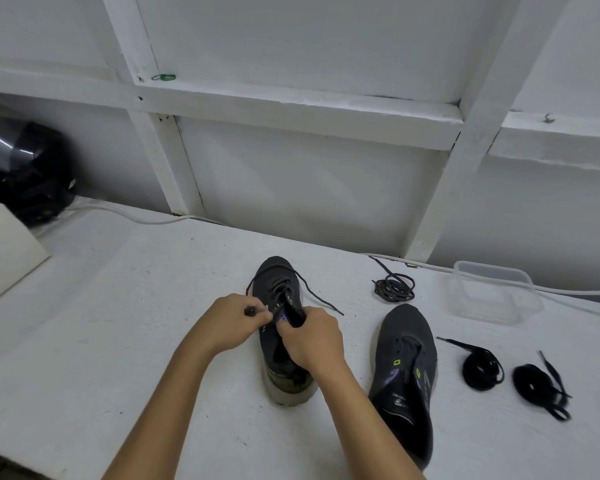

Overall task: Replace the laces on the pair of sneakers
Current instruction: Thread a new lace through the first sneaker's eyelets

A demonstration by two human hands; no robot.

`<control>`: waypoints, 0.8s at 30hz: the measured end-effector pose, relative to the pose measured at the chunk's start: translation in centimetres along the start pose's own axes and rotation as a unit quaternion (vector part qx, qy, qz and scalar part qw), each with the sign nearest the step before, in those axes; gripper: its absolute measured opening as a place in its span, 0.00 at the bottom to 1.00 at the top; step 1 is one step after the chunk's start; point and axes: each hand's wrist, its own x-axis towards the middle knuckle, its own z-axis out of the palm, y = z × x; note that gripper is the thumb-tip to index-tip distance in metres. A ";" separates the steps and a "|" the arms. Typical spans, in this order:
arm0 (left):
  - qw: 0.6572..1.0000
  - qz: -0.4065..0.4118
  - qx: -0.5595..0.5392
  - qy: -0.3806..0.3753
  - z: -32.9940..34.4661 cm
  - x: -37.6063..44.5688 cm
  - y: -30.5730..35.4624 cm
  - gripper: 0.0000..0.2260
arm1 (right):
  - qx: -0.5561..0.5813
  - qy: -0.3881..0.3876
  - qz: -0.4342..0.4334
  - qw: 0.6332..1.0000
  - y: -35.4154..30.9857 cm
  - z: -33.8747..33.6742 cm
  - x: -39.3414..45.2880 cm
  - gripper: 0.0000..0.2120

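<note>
Straight ahead of you on the white table (125, 306), a dark sneaker (282, 327) stands upright with its toe pointing away and its heel toward you. Both your hands meet over its middle. Your left hand (227, 322) sits at the shoe's left side, its fingers curled and pinching a dark lace end (250, 311) that pokes out to the left of your knuckles. Your right hand (314, 337) is on top of the shoe, fingers closed round the tongue (296, 311) and the upper part of the opening; whether it also pinches a lace strand you cannot tell from this angle. A lace (321, 299) is threaded through the front eyelets, and one free end trails off to the right onto the table.

Just right of your right forearm lies the second sneaker (404, 379), tilted a little on its side, with small green and purple marks and bare eyelets. Beyond it, near the wall, rests a loose coil of greyish lace (394, 288). Right of the second sneaker lie two coiled black laces (482, 367), side by side but apart. A clear plastic box (492, 292) stands behind them, and a white cord (139, 218) runs along the table's far edge.
</note>
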 end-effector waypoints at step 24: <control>0.931 0.091 -0.323 0.145 -2.4 1.6 2.6 0.05 | -0.039 -0.071 -0.171 0.982 -2.9 -5.4 2.8 0.06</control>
